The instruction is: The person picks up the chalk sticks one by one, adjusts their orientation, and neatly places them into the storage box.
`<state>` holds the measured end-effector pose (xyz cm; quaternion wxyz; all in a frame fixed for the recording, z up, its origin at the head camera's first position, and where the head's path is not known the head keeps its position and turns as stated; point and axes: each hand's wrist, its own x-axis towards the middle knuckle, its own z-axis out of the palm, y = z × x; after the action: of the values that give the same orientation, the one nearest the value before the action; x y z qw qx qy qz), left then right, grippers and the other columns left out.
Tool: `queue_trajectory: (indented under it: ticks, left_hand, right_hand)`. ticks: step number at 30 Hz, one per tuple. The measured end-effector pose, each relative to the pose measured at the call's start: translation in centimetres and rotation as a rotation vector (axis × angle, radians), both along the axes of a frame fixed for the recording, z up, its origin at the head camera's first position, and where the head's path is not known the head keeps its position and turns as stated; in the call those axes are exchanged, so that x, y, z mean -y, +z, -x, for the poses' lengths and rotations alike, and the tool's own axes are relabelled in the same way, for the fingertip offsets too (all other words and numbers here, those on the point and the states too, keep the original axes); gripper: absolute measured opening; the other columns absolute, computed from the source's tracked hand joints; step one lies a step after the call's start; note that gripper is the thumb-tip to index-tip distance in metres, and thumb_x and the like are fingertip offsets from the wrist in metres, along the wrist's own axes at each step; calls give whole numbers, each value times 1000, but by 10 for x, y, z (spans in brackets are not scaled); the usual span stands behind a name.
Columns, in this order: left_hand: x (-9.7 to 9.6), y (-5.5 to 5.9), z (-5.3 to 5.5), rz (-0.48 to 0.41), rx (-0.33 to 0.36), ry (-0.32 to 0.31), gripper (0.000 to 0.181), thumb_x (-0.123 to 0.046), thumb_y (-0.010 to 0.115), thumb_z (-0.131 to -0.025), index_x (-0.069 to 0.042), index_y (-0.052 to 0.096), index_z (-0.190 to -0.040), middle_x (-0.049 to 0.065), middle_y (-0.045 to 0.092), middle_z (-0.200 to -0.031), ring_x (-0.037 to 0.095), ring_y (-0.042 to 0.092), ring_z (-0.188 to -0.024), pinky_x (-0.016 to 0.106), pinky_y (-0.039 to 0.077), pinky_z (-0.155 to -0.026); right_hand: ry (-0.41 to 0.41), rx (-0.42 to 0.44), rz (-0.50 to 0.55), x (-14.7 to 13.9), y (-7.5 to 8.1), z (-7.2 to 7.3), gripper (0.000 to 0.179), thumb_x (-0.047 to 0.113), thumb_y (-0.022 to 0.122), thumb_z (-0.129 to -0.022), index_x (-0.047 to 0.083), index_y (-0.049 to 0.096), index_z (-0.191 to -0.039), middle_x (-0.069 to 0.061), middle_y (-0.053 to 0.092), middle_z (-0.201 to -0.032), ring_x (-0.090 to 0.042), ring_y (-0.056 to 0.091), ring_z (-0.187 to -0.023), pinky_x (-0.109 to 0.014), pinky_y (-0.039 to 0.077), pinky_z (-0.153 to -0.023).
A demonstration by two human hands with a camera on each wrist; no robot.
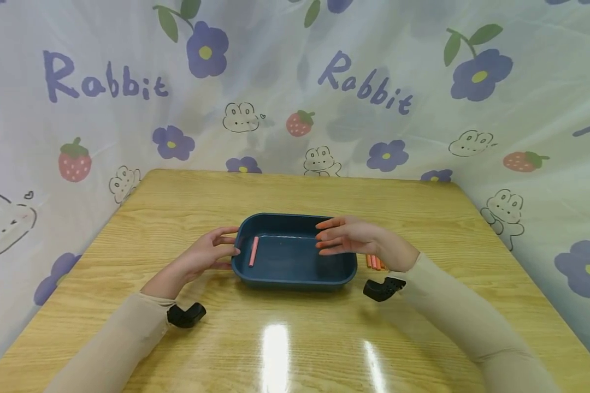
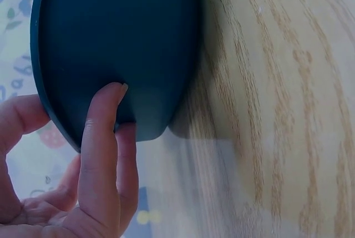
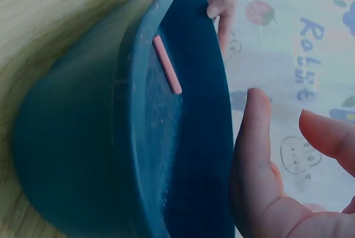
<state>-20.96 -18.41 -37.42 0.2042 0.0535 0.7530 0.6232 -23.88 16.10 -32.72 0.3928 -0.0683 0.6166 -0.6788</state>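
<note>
A dark blue plastic basin (image 1: pixel 295 283) sits on the wooden table. Inside, towards its left end, lies one pink chalk stick (image 1: pixel 253 251), which also shows in the right wrist view as a pink stick (image 3: pixel 167 65). My left hand (image 1: pixel 211 252) holds the basin's left end; the left wrist view shows fingers (image 2: pixel 101 155) against the outer wall and another digit at the rim. Above the basin's right end hovers my right hand (image 1: pixel 351 237), fingers apart and holding nothing. Several orange and pink sticks (image 1: pixel 373 262) lie right of the basin, partly hidden by that hand.
The wooden table (image 1: pixel 201 196) extends around the basin on all sides. Behind and beside it hangs a white cloth (image 1: pixel 275 65) printed with rabbits, flowers and strawberries. Black wrist-worn cameras jut from beneath both sleeves.
</note>
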Motion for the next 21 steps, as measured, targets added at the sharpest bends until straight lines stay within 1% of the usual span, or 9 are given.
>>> queue_trajectory:
  ticks: [4,6,8,12,14,16,18,21]
  left_hand:
    - [0,0,-1,-5,-3,-1,65,-5,57,-91,-3,23,-146,29,35,-136,28,59,-100,42,54,-78]
    - [1,0,-2,-8,-2,0,65,-6,57,-90,-3,23,-146,29,35,-136,28,59,-100,43,54,-78]
    - [1,0,-2,-11,-1,1,65,-5,57,-90,-3,23,-146,29,34,-136,29,59,-100,43,54,-79]
    - [2,-1,-3,-17,7,7,64,-4,56,-90,-3,23,-146,30,34,-136,31,59,-101,43,54,-78]
    - [2,-1,-3,-16,9,11,64,-4,56,-90,-3,24,-145,30,34,-136,31,59,-101,43,54,-78]
    - [1,-1,-3,-15,4,5,63,-4,56,-91,-2,24,-145,30,34,-136,32,59,-102,44,53,-78]
    - [0,-1,-3,-15,7,9,62,-4,56,-90,-3,26,-145,30,35,-136,32,58,-102,44,53,-78]
    - [0,0,-2,-16,3,5,62,-4,56,-91,-3,25,-145,30,34,-136,32,58,-103,44,53,-79]
  right_hand:
    - [-6,-11,7,-10,3,-5,54,-3,42,-96,-8,16,-143,-31,22,-143,-34,52,-112,-42,44,-96]
    - [-13,-11,12,-14,4,-7,55,-3,42,-96,-8,15,-143,-31,23,-141,-30,56,-105,-42,44,-95]
    - [-17,-12,18,-20,4,-8,56,-2,43,-96,-9,13,-143,-29,30,-136,-25,58,-100,-42,45,-95]
    - [-22,-21,40,-30,1,-10,60,-2,45,-95,-11,11,-143,-18,47,-117,-22,58,-98,-41,44,-96]
    - [-24,-32,48,-35,-1,-12,60,-2,45,-95,-11,10,-142,-12,51,-110,-22,58,-97,-40,44,-96]
    - [-31,-41,56,-41,-4,-13,60,-3,45,-95,-12,9,-142,-10,53,-106,-22,58,-97,-40,44,-96]
    - [-48,-46,53,-47,-6,-15,60,-3,46,-95,-12,10,-142,-10,53,-106,-22,59,-97,-38,45,-95]
    - [-64,-59,43,-56,-9,-18,62,-1,47,-95,-12,9,-142,-16,48,-114,-21,58,-97,-37,46,-94]
